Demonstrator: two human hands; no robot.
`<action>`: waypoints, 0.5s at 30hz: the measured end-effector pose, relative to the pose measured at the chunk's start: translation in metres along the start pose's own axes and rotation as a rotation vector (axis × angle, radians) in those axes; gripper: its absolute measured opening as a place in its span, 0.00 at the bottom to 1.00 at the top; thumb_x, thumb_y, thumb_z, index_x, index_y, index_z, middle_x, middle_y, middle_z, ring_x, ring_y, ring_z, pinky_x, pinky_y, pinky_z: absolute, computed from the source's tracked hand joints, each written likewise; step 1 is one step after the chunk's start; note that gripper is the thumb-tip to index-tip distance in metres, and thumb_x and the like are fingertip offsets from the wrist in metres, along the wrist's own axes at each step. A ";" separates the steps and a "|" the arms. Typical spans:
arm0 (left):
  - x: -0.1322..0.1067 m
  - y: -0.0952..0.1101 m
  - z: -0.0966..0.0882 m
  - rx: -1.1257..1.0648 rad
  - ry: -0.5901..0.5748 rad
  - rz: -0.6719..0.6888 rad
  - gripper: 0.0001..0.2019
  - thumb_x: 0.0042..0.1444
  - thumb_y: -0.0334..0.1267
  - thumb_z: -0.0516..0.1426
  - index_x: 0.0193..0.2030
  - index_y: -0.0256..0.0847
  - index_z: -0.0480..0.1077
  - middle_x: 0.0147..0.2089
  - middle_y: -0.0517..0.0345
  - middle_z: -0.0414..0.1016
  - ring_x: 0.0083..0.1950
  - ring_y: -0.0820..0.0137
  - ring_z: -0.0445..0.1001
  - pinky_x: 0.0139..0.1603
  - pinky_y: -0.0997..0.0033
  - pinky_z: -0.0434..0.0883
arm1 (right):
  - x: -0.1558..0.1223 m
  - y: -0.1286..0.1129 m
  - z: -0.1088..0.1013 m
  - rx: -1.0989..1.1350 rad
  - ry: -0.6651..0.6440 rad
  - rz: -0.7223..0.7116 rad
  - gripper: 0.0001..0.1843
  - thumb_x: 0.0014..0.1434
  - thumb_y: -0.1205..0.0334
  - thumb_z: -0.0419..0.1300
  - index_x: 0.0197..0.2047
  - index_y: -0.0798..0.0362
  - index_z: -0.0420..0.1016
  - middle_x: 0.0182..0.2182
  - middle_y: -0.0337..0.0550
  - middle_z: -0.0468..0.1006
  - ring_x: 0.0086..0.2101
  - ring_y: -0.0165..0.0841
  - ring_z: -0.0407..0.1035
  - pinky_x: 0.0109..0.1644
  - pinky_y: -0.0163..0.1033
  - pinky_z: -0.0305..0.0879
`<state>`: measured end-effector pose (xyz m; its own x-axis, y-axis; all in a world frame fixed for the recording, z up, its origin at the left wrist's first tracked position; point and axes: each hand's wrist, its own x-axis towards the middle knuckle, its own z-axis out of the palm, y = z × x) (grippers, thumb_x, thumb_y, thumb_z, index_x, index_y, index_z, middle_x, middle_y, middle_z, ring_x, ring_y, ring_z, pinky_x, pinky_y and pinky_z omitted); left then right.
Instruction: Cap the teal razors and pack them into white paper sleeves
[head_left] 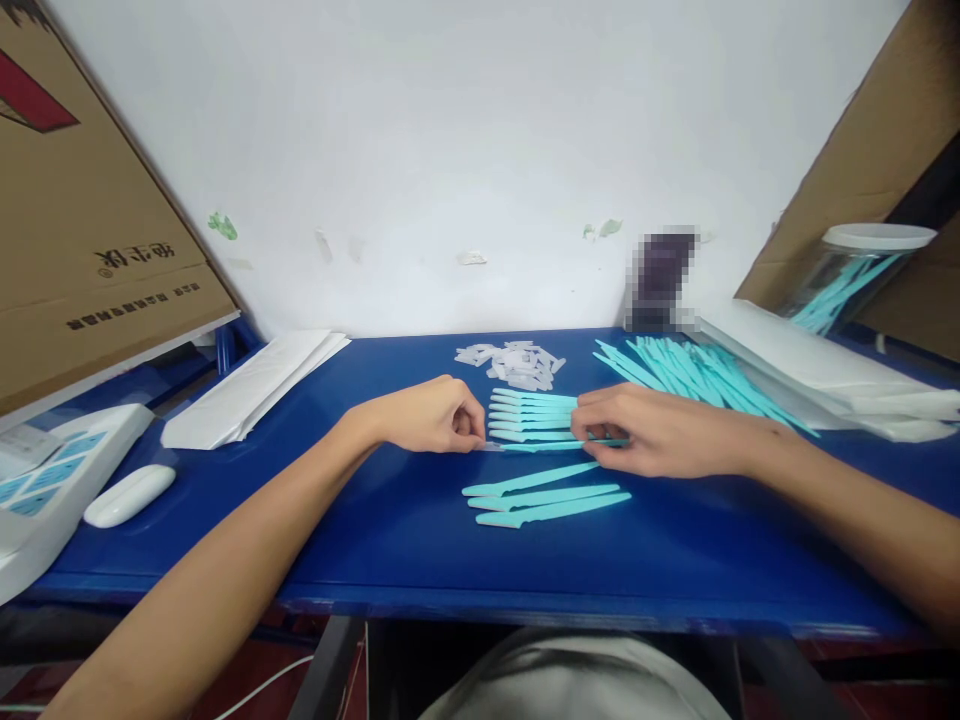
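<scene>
My left hand (431,415) is closed in a pinch at the left tip of a thin turquoise plastic stick (536,446) lying just above the blue table (390,530). My right hand (652,430) is closed on the other end of the same stick. Behind it lies a neat row of several turquoise sticks (529,415). Three more sticks (547,495) lie side by side in front of my hands. A small heap of clear caps (514,362) sits farther back.
A loose pile of turquoise sticks (690,370) lies at the right, beside stacked white sheets (817,375) and a clear jar (855,270) with more sticks. White bags (251,385), a white mouse (129,495) and a white device (45,480) are at the left. Cardboard boxes (82,220) lean on both sides.
</scene>
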<state>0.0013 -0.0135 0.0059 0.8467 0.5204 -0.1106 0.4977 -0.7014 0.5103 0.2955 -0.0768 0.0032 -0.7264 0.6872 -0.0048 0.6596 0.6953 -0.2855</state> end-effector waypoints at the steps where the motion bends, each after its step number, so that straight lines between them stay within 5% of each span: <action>1: 0.000 0.000 0.000 -0.005 0.001 0.001 0.08 0.59 0.39 0.62 0.35 0.39 0.81 0.26 0.59 0.78 0.25 0.75 0.71 0.28 0.76 0.65 | 0.000 0.000 0.000 0.008 0.004 -0.002 0.05 0.60 0.66 0.55 0.31 0.51 0.67 0.29 0.39 0.71 0.29 0.31 0.62 0.34 0.36 0.54; 15: 0.001 0.000 0.000 0.011 0.006 0.012 0.07 0.59 0.38 0.62 0.36 0.39 0.82 0.27 0.59 0.78 0.27 0.75 0.71 0.30 0.76 0.66 | 0.001 0.000 0.001 -0.015 0.002 0.001 0.05 0.60 0.67 0.56 0.31 0.51 0.66 0.28 0.38 0.71 0.28 0.30 0.62 0.35 0.36 0.54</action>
<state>0.0023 -0.0128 0.0052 0.8515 0.5149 -0.0992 0.4896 -0.7129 0.5020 0.2943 -0.0764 0.0028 -0.7257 0.6880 -0.0028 0.6627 0.6979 -0.2715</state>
